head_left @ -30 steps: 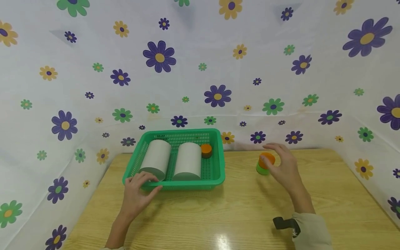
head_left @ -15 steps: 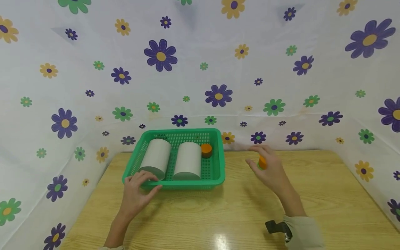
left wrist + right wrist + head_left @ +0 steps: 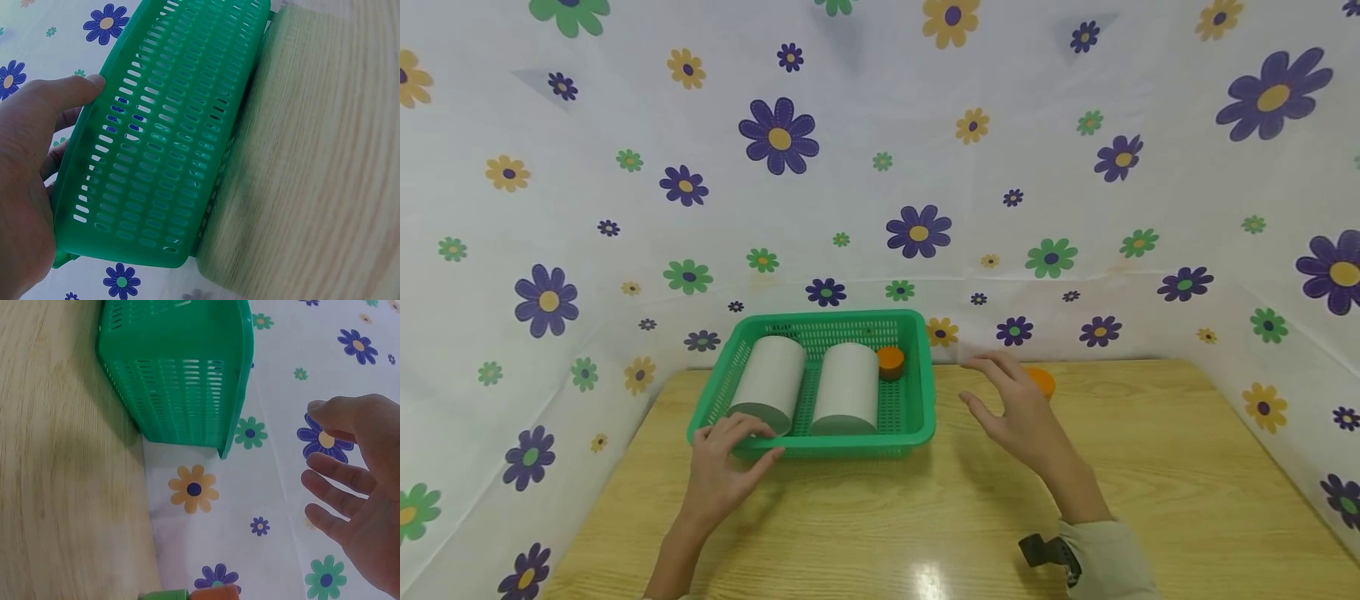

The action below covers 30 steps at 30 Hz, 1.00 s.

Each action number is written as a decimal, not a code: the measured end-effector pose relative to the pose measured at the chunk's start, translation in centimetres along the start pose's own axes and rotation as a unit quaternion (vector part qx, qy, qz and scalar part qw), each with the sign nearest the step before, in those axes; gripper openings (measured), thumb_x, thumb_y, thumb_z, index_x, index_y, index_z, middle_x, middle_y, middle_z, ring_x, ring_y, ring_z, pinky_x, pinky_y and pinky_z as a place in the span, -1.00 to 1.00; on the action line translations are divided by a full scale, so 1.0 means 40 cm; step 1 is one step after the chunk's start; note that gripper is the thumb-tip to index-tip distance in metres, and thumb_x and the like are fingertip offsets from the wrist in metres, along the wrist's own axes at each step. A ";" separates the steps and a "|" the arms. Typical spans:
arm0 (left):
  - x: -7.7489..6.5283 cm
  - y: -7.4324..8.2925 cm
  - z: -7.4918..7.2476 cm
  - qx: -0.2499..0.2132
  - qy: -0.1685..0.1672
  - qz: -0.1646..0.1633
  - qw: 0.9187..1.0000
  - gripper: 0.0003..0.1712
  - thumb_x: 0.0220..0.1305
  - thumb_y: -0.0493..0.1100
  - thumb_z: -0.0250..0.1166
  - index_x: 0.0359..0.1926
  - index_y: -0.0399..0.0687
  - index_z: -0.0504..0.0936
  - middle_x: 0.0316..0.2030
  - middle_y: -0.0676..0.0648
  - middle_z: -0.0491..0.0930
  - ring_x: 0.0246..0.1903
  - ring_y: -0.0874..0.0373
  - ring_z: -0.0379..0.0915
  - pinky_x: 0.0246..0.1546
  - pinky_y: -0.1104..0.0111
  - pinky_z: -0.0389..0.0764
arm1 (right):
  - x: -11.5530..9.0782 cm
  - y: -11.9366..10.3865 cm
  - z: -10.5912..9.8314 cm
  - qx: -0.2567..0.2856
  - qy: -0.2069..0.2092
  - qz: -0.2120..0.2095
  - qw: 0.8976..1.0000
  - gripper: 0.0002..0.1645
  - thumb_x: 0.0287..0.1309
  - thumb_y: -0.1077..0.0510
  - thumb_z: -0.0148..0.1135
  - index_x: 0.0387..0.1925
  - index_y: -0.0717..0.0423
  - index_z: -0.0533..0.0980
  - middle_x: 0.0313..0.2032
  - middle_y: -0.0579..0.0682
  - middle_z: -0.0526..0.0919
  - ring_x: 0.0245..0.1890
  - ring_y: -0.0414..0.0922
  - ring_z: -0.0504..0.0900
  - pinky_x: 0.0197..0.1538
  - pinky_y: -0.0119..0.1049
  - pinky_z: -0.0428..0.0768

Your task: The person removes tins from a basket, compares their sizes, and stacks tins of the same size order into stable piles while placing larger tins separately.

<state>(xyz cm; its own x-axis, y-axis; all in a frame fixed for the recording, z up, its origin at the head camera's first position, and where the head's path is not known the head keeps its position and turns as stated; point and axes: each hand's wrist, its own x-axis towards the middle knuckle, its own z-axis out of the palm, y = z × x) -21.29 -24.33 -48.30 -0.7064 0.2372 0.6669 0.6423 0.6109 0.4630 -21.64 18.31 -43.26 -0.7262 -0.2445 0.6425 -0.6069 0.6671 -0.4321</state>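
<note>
My left hand (image 3: 721,471) grips the front rim of a green plastic basket (image 3: 925,379), thumb outside and fingers over the edge; the left wrist view shows the thumb against the slotted wall (image 3: 169,144). Inside the basket two white cylinders (image 3: 767,379) lie on their sides, beside a small orange-topped round piece (image 3: 891,363). My right hand (image 3: 1026,421) is raised right of the basket, fingers apart and holding nothing. Partly hidden behind it stands an orange and green round piece (image 3: 1042,382), which also shows at the bottom edge of the right wrist view.
The wooden table (image 3: 865,517) runs back to a white cloth (image 3: 850,192) printed with flowers, which also hangs along both sides. Around the right wrist is a dark strap (image 3: 1048,554) by the sleeve.
My right hand has moved left from the orange and green piece toward the basket, its fingers spread and holding nothing. My left hand has stayed on the basket's rim.
</note>
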 end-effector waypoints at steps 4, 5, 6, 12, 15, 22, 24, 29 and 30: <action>-0.006 0.000 -0.006 0.005 0.005 0.001 1.000 -0.68 -0.06 -0.25 0.64 -0.27 0.02 0.72 -0.25 0.18 0.66 -0.18 0.16 0.49 -0.07 0.02 0.11 | 0.007 -0.018 0.012 0.006 -0.006 -0.008 1.000 -0.48 0.15 0.27 0.50 0.16 0.17 0.57 0.17 0.10 0.55 0.22 0.06 0.52 0.21 0.04 0.53; -0.007 0.000 -0.008 0.005 0.006 0.003 1.000 -0.67 -0.07 -0.26 0.65 -0.27 0.03 0.72 -0.25 0.18 0.66 -0.19 0.16 0.49 -0.08 0.02 0.11 | 0.010 -0.023 0.015 0.007 -0.006 -0.011 1.000 -0.48 0.16 0.27 0.50 0.16 0.17 0.57 0.17 0.11 0.55 0.22 0.08 0.52 0.21 0.05 0.53; -0.007 0.000 -0.009 0.005 0.006 0.002 1.000 -0.67 -0.07 -0.25 0.65 -0.27 0.03 0.72 -0.25 0.19 0.66 -0.19 0.17 0.49 -0.07 0.03 0.11 | 0.013 -0.027 0.018 0.008 -0.006 -0.016 1.000 -0.48 0.16 0.27 0.49 0.17 0.18 0.57 0.17 0.13 0.55 0.23 0.09 0.52 0.21 0.07 0.53; -0.002 -0.003 -0.008 -0.001 0.000 -0.005 1.000 -0.67 -0.05 -0.23 0.65 -0.24 0.02 0.73 -0.22 0.18 0.66 -0.16 0.17 0.49 -0.07 0.04 0.10 | 0.046 -0.036 0.031 0.007 -0.021 -0.023 0.999 -0.48 0.20 0.24 0.48 0.19 0.16 0.57 0.20 0.14 0.55 0.26 0.09 0.51 0.25 0.06 0.51; -0.002 -0.004 -0.003 -0.005 -0.001 -0.008 1.000 -0.67 -0.04 -0.23 0.65 -0.24 0.03 0.72 -0.22 0.18 0.66 -0.15 0.18 0.49 -0.06 0.04 0.09 | 0.062 -0.036 0.040 0.008 -0.045 -0.018 0.999 -0.47 0.23 0.21 0.46 0.21 0.15 0.55 0.20 0.12 0.54 0.26 0.07 0.50 0.25 0.04 0.51; -0.009 -0.005 -0.001 -0.006 -0.002 -0.009 1.000 -0.68 -0.04 -0.23 0.65 -0.24 -0.03 0.73 -0.22 0.18 0.65 -0.14 0.18 0.48 -0.05 0.05 0.08 | 0.111 -0.018 0.077 -0.002 -0.093 -0.038 0.995 -0.47 0.26 0.16 0.44 0.23 0.14 0.52 0.17 0.11 0.53 0.17 0.05 0.55 0.23 -0.02 0.54; -0.008 -0.005 -0.001 -0.006 -0.001 -0.007 1.000 -0.68 -0.04 -0.24 0.64 -0.24 -0.02 0.73 -0.23 0.17 0.65 -0.15 0.18 0.48 -0.06 0.05 0.08 | 0.123 -0.012 0.085 -0.006 -0.096 -0.047 0.994 -0.46 0.25 0.16 0.45 0.22 0.14 0.53 0.16 0.12 0.54 0.17 0.07 0.55 0.22 -0.02 0.54; -0.002 -0.004 -0.003 -0.006 0.000 -0.001 1.000 -0.68 -0.03 -0.24 0.64 -0.24 0.05 0.71 -0.22 0.16 0.65 -0.16 0.17 0.48 -0.07 0.04 0.08 | 0.148 -0.004 0.100 -0.010 -0.108 -0.066 0.992 -0.46 0.24 0.18 0.46 0.21 0.19 0.53 0.15 0.15 0.54 0.14 0.08 0.55 0.19 -0.02 0.56; -0.001 -0.003 -0.003 -0.006 0.000 0.000 1.000 -0.67 -0.02 -0.24 0.64 -0.24 0.06 0.71 -0.22 0.16 0.65 -0.15 0.16 0.48 -0.07 0.04 0.09 | 0.153 -0.003 0.103 -0.012 -0.112 -0.067 0.991 -0.46 0.24 0.18 0.46 0.21 0.19 0.53 0.15 0.15 0.54 0.14 0.08 0.54 0.19 -0.02 0.56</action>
<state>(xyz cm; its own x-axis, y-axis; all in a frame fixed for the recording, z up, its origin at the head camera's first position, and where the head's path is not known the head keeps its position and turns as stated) -21.30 -24.51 -48.32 -0.7065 0.2376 0.6666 0.6456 0.6021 0.4697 -27.35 13.81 -41.87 -0.6948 -0.4802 0.5354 -0.6969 0.6334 -0.3363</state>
